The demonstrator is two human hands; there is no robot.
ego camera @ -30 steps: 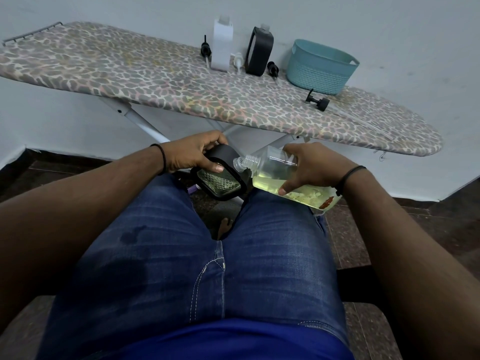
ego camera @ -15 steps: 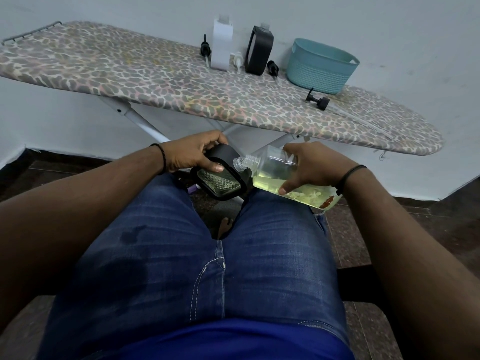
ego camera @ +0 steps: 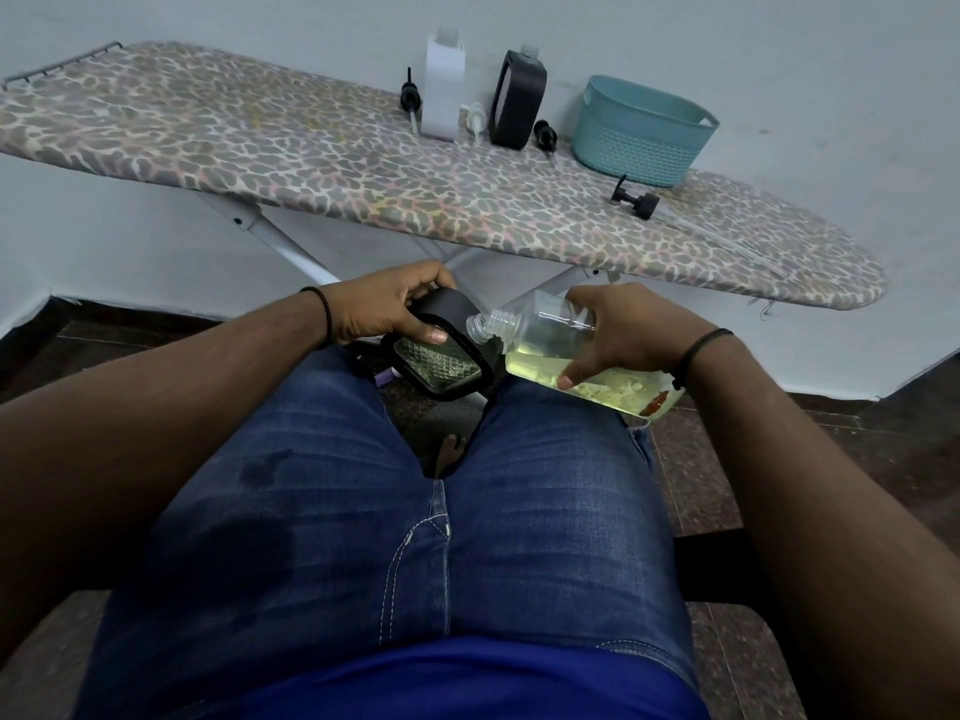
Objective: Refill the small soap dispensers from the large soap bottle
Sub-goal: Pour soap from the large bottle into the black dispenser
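Two hands over the lap – left hand (ego camera: 387,309) grips the black dispenser (ego camera: 439,356); right hand (ego camera: 621,330) grips the tilted clear soap bottle (ego camera: 545,350), neck at the dispenser's top.
On the ironing board (ego camera: 311,153), far edge: white dispenser (ego camera: 443,93), second black dispenser (ego camera: 518,101), ribbed teal basket (ego camera: 641,132) – loose pump heads (ego camera: 635,199) beside them.

Leopard-print ironing board (ego camera: 311,148), teal basket (ego camera: 641,135), black dispenser (ego camera: 441,350), pale yellow soap (ego camera: 535,363), blue jeans (ego camera: 395,537).
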